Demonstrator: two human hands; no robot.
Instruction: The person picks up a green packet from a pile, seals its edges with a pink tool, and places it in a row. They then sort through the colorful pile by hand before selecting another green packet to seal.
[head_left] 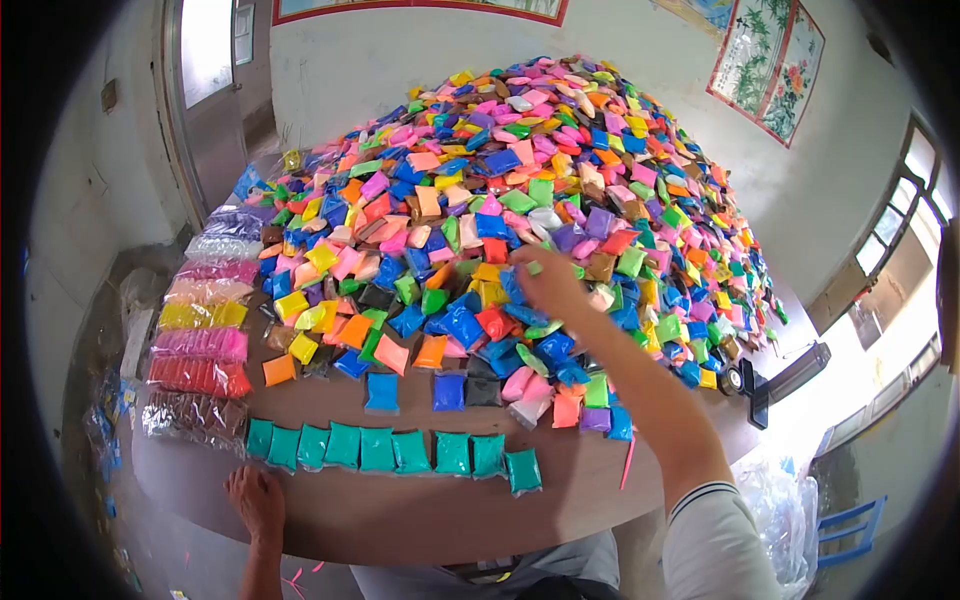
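Note:
My right hand (550, 287) reaches into the big pile of small soft coloured packets (480, 215). Its fingers are curled, with a bit of green (534, 268) showing at them; what they hold, if anything, I cannot make out. A blue packet (512, 286) lies right beside these fingers. On the table's near left edge rests my left hand (256, 502), fingers slightly apart, holding nothing. Just beyond it runs a row of several teal-green packets (376, 449), side by side; the rightmost teal packet (523, 471) sits slightly lower.
Clear bags of packets sorted by colour, including brown (196, 415), red (200, 377) and yellow (202, 315), line the table's left side. A black stand-like device (785, 384) is at the right edge. A thin pink strip (628, 464) lies near the front. Clear plastic (782, 510) hangs at right.

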